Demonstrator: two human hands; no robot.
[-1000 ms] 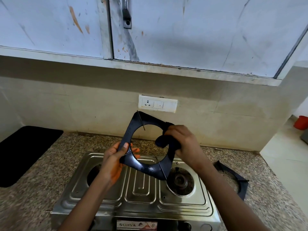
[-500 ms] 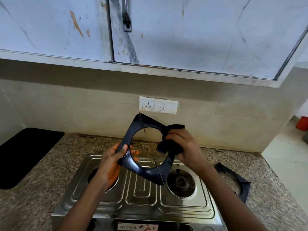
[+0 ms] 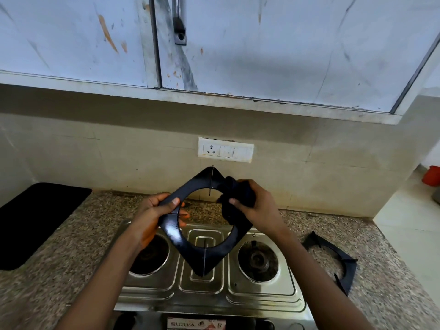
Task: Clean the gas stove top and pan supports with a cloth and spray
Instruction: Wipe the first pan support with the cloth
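A black square pan support with a round opening is held up in the air above the steel two-burner gas stove. My left hand grips its left corner. My right hand grips a dark cloth bunched against the support's upper right edge. Both burners are uncovered. No spray bottle is in view.
A second black pan support lies on the speckled granite counter to the right of the stove. A black mat covers the counter at the left. A wall socket and cupboard doors are behind. An orange container stands on the floor at right.
The pan support has turned a little in my hands and my left hand has shifted higher along its left edge. My right hand with the cloth has moved up along the right edge.
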